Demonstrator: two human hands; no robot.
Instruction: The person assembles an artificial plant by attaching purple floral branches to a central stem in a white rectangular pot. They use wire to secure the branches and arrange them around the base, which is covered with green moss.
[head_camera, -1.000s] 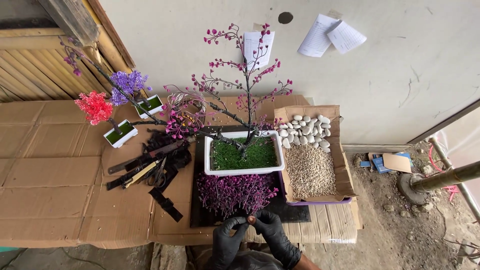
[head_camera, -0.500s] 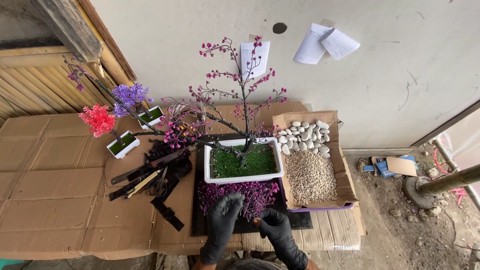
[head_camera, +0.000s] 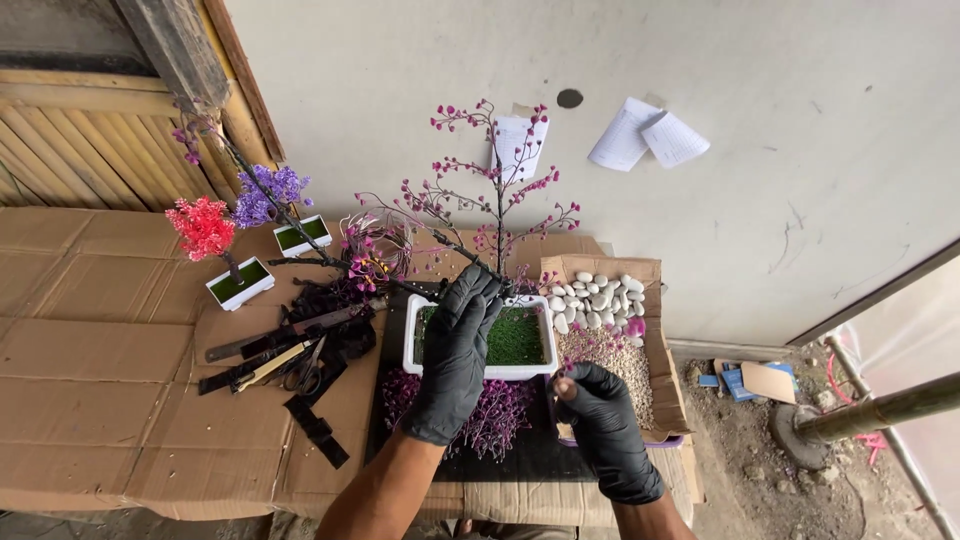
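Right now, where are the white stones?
In the head view, the white stones fill the far end of the cardboard box, right of the white planter, beyond the right hand.

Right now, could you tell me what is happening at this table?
A person in black gloves works on a small artificial tree with pink blossoms standing in a white rectangular pot. The left hand grips the trunk at its base. The right hand pinches a small pink sprig beside the cardboard box of pebbles.

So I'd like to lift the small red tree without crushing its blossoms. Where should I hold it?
Grip the red tree's white rectangular pot by its two long sides, coming from the near side. The blossom head sits on a thin stem above, so stay low.
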